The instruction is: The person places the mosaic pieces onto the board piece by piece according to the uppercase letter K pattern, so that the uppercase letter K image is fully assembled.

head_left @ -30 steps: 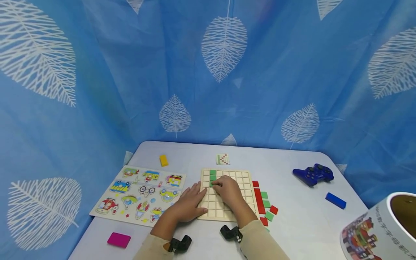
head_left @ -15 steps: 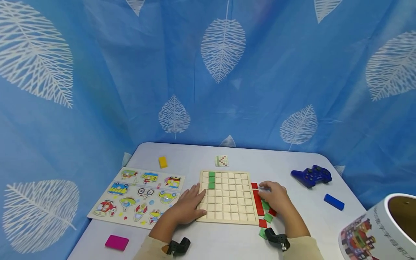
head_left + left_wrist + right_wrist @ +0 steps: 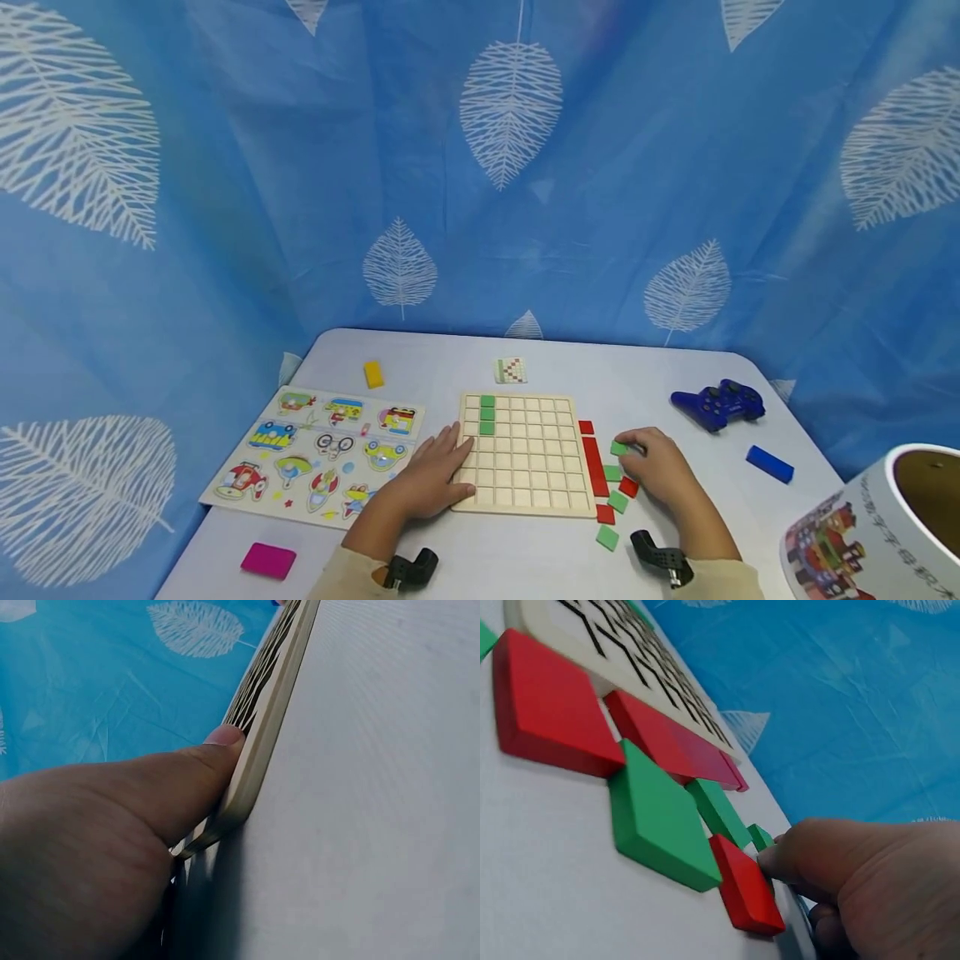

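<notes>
A wooden grid board [image 3: 525,510] lies mid-table, with three green tiles [image 3: 487,414] in its second column near the top. Flat on the board's left edge rests my left hand [image 3: 431,482], fingers straight; the left wrist view shows its thumb [image 3: 223,736] on the rim. Right of the board, my right hand [image 3: 660,467] pinches a green tile [image 3: 618,448] between thumb and fingers. That tile is mostly covered by the hand in the right wrist view. Around it lie loose green tiles [image 3: 660,817], red tiles [image 3: 746,889] and a long red strip [image 3: 595,467].
A small pattern card [image 3: 511,370] lies behind the board. To the left are a vehicle puzzle board [image 3: 322,454], a yellow block [image 3: 373,374] and a magenta block [image 3: 268,561]. A game controller [image 3: 718,405], a blue block [image 3: 770,464] and a white tub [image 3: 840,533] stand right.
My right hand has left the third green tile in the grid and moved right to the loose tiles, where it now pinches another green one. The left hand has stayed put.
</notes>
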The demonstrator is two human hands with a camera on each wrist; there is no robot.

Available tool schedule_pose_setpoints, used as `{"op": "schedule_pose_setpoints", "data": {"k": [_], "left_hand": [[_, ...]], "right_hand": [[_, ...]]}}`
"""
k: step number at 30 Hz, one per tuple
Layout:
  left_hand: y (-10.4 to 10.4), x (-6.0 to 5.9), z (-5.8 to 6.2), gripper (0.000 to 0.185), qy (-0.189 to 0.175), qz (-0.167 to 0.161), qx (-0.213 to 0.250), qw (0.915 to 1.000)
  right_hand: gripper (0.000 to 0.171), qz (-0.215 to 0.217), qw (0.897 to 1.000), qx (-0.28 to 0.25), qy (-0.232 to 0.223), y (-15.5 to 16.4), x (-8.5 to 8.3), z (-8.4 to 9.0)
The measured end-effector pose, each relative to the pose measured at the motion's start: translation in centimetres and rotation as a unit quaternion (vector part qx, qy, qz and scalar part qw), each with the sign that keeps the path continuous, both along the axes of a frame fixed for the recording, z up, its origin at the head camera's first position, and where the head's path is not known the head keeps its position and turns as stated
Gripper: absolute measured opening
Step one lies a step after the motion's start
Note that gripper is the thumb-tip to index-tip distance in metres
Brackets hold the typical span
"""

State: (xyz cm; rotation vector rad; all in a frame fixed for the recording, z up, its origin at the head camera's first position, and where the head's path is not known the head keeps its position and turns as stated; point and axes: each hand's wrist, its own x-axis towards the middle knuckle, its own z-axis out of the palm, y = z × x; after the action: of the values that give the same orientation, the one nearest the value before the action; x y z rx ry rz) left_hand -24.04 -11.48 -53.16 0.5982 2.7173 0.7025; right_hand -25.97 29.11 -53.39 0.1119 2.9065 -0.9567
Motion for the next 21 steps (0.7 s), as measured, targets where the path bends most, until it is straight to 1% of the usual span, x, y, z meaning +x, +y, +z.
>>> {"op": "schedule_pose_setpoints", "data": {"k": [3, 5, 7, 10, 12, 14, 18, 21], "left_hand": [[0.0, 0.0, 0.0, 0.081, 0.001, -0.002, 0.001, 1.0], [0.0, 0.0, 0.1, 0.081, -0.002, 0.0, 0.002, 1.0], [-0.1, 0.1, 0.1, 0.081, -0.003, 0.0, 0.005, 1.0], [-0.2, 0.2, 0.2, 0.081, -0.004, -0.002, 0.006, 1.0], [-0.2, 0.2, 0.1, 0.081, 0.001, -0.005, 0.006, 1.0], [-0.2, 0.0, 0.0, 0.081, 0.005, -0.007, 0.005, 1.0], [-0.2, -0.1, -0.1, 0.081, 0.009, -0.01, 0.01, 0.9999], [-0.3, -0.1, -0.2, 0.081, 0.012, -0.008, 0.008, 0.9999]], "right_hand": [[0.036, -0.003, 1.0, 0.003, 0.016, -1.0, 0.1, 0.3], [0.035, 0.003, 1.0, -0.001, 0.03, -2.9, 0.3, 0.8], [0.033, 0.023, 0.999, -0.015, 0.045, -5.7, 0.5, 1.4], [0.027, 0.067, 0.994, -0.053, 0.061, -10.3, 0.6, 2.2], [0.021, 0.091, 0.991, -0.072, 0.067, -13.1, 0.3, 2.4], [0.016, 0.106, 0.989, -0.079, 0.072, -15.5, -0.1, 2.3], [0.011, 0.12, 0.988, -0.053, 0.08, -18.8, -0.6, 1.6], [0.011, 0.113, 0.989, -0.029, 0.087, -20.0, -0.8, 1.2]]}}
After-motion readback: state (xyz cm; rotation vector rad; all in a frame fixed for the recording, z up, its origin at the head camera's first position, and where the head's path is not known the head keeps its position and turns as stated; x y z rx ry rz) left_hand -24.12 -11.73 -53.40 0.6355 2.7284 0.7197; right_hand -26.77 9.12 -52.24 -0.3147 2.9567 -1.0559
